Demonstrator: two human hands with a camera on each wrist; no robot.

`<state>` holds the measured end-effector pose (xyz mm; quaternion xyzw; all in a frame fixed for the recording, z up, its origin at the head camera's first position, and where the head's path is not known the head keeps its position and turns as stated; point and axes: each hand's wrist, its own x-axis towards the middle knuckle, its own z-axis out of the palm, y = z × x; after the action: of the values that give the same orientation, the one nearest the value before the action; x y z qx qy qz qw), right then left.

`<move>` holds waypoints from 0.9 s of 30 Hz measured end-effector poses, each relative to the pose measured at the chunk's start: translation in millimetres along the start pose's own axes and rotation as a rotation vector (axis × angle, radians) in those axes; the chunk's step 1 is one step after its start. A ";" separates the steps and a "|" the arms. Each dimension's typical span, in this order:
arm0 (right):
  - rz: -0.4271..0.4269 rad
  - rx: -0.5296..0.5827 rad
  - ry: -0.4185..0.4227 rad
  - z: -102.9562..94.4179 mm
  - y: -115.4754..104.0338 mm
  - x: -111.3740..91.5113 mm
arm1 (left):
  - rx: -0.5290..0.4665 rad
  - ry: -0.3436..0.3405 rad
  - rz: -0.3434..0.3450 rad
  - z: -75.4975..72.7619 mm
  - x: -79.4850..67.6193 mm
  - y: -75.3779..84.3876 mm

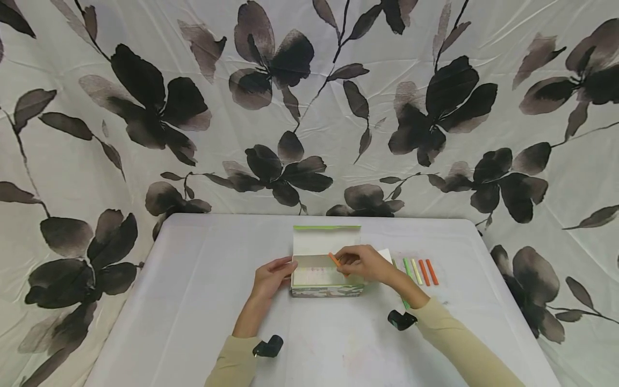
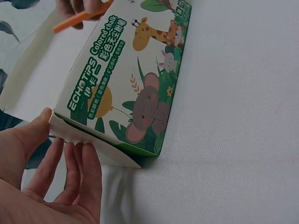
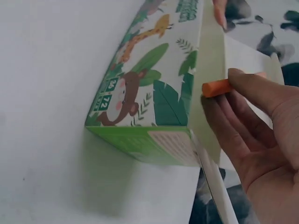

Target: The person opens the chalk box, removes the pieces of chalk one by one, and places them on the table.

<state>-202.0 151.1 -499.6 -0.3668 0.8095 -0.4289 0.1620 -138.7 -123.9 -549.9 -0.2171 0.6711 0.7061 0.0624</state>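
A colored chalk box [image 1: 326, 292], printed with animals, stands on the table with its lid [image 1: 326, 242] raised at the back. My left hand [image 1: 270, 277] holds the box's left end; in the left wrist view its thumb is at the top corner and its fingers [image 2: 88, 172] are against the side flap. Above the open top, my right hand [image 1: 365, 263] pinches an orange chalk stick [image 3: 217, 87] between thumb and fingers. The box's inside is only partly visible in the head view, behind the right hand.
Right of the box, several chalk sticks lie side by side: a green stick [image 1: 407, 267], a yellow stick [image 1: 416, 271] and orange-red sticks [image 1: 432, 272]. Another green stick [image 1: 405, 304] shows beside the right forearm. A floral cloth [image 1: 309, 123] hangs behind the white table [image 1: 203, 322].
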 end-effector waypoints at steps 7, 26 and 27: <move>0.092 0.134 0.121 -16.4 1.8 -18.7 | -0.008 0.003 -0.002 0.6 0.6 -0.5; 0.292 0.294 0.295 -56.8 12.0 -84.9 | -0.013 -0.005 -0.013 0.1 1.8 -1.2; 0.297 0.296 0.303 -57.9 13.8 -88.5 | -0.012 -0.005 -0.012 0.2 2.0 -1.5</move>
<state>-181.7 254.3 -481.9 -0.1480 0.7978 -0.5644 0.1522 -140.0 -123.9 -552.0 -0.2197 0.6654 0.7102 0.0672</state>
